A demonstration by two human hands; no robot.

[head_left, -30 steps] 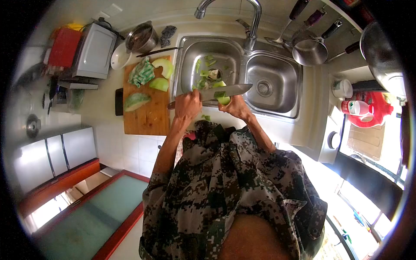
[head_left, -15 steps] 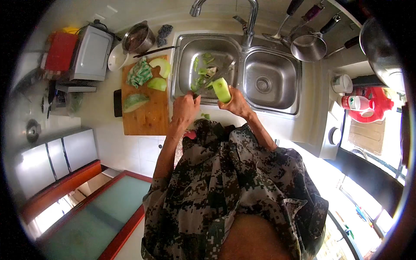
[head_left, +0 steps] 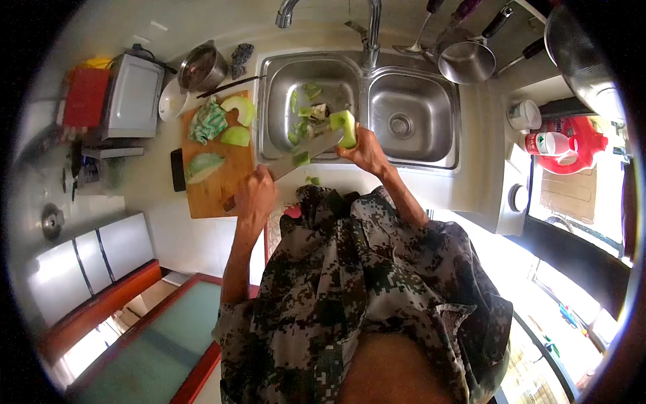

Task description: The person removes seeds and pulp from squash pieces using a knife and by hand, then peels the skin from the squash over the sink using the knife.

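My left hand (head_left: 257, 193) is closed round the handle of a kitchen knife (head_left: 311, 149). Its broad blade slants up to the right over the front of the left sink basin (head_left: 270, 118), with the tip end against a pale green melon piece (head_left: 344, 126). That piece is in my right hand (head_left: 367, 149), fingers wrapped round its right side. A strip of green peel (head_left: 301, 158) lies at the blade. Below, several green peelings (head_left: 296, 128) lie in the basin around the drain.
On the left, a wooden cutting board (head_left: 219, 178) bears melon pieces (head_left: 237, 111) and a crumpled green-and-white cloth (head_left: 208, 122). The faucet (head_left: 370, 50) rises behind the sink, beside the right basin (head_left: 417, 145). Pans (head_left: 468, 64) hang at the back right.
My left hand has moved left and down, bringing the knife blade into view across the basin's front edge. The melon piece is turned a little in my right hand. The whole view has shifted slightly.
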